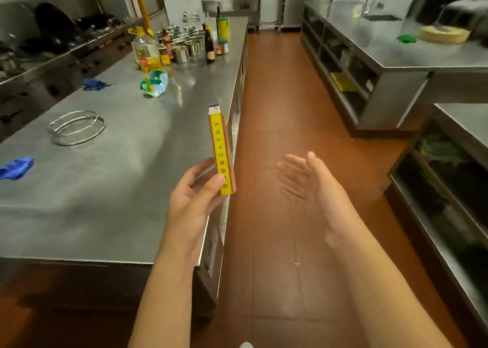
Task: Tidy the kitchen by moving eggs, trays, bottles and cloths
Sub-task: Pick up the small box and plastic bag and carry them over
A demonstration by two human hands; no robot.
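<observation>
The left hand (190, 189) pinches a slim yellow box (221, 152) by its lower end, thumb on the near face and fingers curled behind. The box stands nearly upright, long axis running toward twelve o'clock, its opened flap at the top, over the edge of the steel counter (126, 162). At three o'clock from it, the right hand (307, 178) hangs over the red floor (277, 96), fingers straight and slightly spread, holding nothing. On the counter at nine o'clock lies a blue cloth (15, 167), then wire rings (77, 127), a second blue cloth (95, 84) and a crumpled bag (155, 82). Farthest, at twelve o'clock, stand bottles (210, 47) and steel cups (194, 47); their contents cannot be made out.
</observation>
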